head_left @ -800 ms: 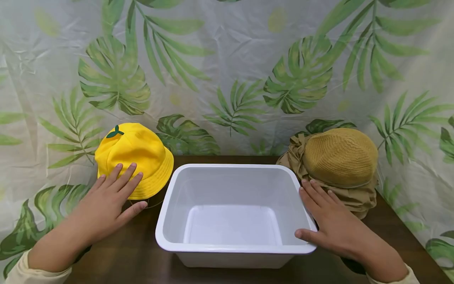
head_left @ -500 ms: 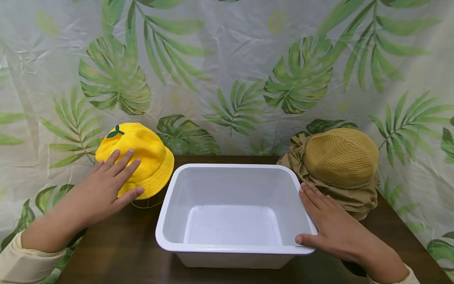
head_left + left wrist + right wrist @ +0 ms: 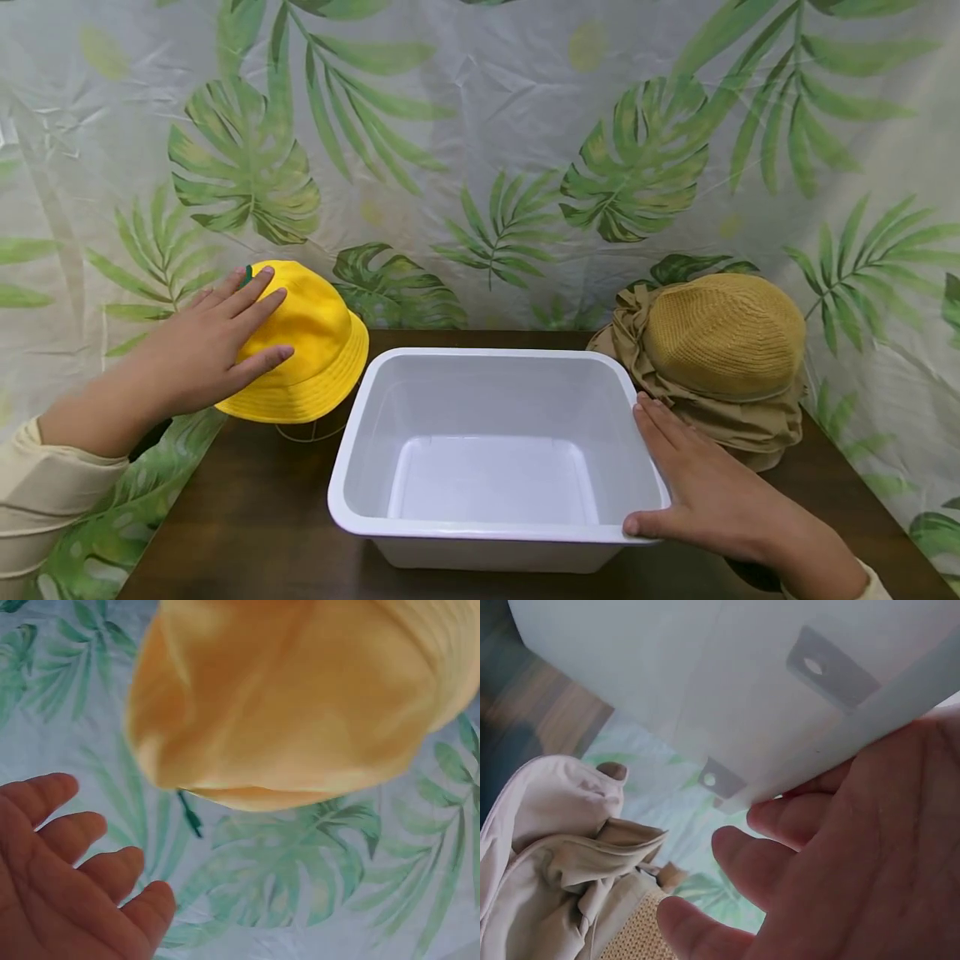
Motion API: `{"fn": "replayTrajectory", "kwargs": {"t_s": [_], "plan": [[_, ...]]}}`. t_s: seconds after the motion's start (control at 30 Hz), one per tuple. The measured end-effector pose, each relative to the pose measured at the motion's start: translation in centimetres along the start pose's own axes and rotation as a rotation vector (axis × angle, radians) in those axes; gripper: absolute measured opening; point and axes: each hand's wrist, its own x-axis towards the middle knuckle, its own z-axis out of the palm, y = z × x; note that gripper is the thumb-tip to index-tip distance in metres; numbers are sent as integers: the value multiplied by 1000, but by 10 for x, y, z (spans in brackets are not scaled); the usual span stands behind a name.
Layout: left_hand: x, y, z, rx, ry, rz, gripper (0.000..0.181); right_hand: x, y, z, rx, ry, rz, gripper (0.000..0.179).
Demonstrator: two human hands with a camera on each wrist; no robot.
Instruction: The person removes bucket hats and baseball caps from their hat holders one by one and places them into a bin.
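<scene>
In the head view my left hand [image 3: 202, 350] hovers at the yellow hat [image 3: 318, 346], fingers spread and fairly straight. The left wrist view has a gap between these fingers [image 3: 112, 866] and the hat's crown [image 3: 285, 705]. My hand mostly covers the green leaf-shaped tab [image 3: 247, 276] on top. My right hand [image 3: 712, 492] rests along the right rim of a white plastic tub [image 3: 487, 528], thumb on the rim and fingers extended. Outside the tub wall [image 3: 705, 667], the right wrist view shows its palm and loosely bent fingers. Nothing lies inside the tub.
A tan woven hat [image 3: 723, 333] with gathered brown cloth [image 3: 738, 425] sits at the back right, close to my right fingers. Beneath the yellow hat shows a thin wire stand [image 3: 309, 432]. The dark wooden table [image 3: 247, 517] meets a leaf-print curtain [image 3: 480, 108] behind.
My left hand has moved up and away from me, from the yellow hat's front brim to beside its crown. The right hand has stayed at the tub's rim. Both hats and the tub stand where they were.
</scene>
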Motion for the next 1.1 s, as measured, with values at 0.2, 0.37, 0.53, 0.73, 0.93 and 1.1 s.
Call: {"fn": "replayTrajectory", "kwargs": {"t_s": [0.2, 0.37, 0.53, 0.73, 0.93, 1.1], "plan": [[20, -18, -5, -26, -41, -22, 76, 0, -1, 2, -25, 2, 12, 117], [33, -36, -7, -81, -41, -39, 77, 0, -1, 3, -40, 6, 7, 117], [44, -50, -8, -129, -62, -69, 78, -1, 0, 4, -40, 28, -6, 115], [50, -60, -3, -182, -68, -95, 78, -1, 1, 6, -46, 45, -32, 115], [56, -61, 8, -194, -75, -104, 77, -1, 1, 6, -39, 53, -38, 114], [60, -61, 15, -200, -75, -115, 79, -2, 1, 7, -35, 61, -40, 114]]}}
